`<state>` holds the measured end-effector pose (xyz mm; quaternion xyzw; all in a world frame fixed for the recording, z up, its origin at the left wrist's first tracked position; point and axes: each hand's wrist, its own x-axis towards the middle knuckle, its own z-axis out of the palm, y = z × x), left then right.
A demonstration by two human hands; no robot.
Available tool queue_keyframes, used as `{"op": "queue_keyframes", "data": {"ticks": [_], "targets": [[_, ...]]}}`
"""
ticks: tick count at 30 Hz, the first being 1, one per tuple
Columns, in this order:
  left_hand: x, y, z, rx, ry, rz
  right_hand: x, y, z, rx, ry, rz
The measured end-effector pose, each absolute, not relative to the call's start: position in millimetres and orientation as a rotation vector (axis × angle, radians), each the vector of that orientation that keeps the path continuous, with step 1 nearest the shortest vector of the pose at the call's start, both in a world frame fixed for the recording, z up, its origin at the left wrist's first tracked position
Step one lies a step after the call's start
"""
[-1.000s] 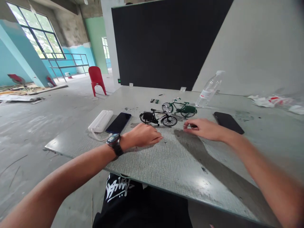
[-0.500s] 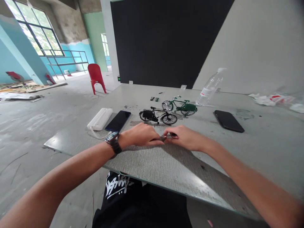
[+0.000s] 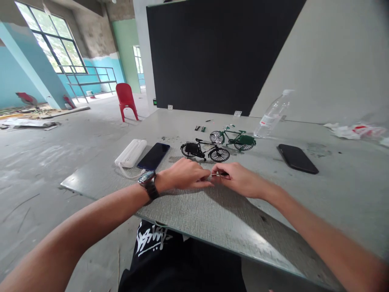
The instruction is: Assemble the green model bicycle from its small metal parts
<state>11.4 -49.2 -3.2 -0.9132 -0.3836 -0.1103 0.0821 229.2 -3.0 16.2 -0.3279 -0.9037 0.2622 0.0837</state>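
My left hand (image 3: pixel 190 174) is closed, thumb and forefinger pinched near the tool's tip; whatever lies in the pinch is too small to make out. In my right hand (image 3: pixel 238 178) is a small screwdriver (image 3: pixel 224 174) with a dark handle, its thin metal shaft pointing at my left fingertips. Both hands are low over the table's near part. Just beyond them stands a black model bicycle (image 3: pixel 205 150) with dark panniers. Behind it, slightly right, is a green model bicycle (image 3: pixel 233 138). Small dark and green flat pieces (image 3: pixel 199 129) lie farther back.
Left of the bicycles lie a white power bank (image 3: pixel 131 153), its cable, and a dark phone (image 3: pixel 154 156). A black phone (image 3: pixel 297 158) rests at the right. Behind are a plastic bottle (image 3: pixel 272 115) and crumpled plastic wrap (image 3: pixel 354 130). The glass table edge (image 3: pixel 194 236) runs before my lap.
The view has shifted a little, so everything sits slightly farther right. The screwdriver's metal shaft shows more clearly between my fingertips. Both hands keep nearly the same pose.
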Motion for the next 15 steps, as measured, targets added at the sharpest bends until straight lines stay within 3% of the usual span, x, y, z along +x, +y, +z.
{"op": "queue_keyframes", "data": {"ticks": [15], "targets": [[13.4,-47.8,-6.5,-2.596,-1.244,-0.473,226.8,-3.3,17.8,-0.944,-2.487,0.886]]}}
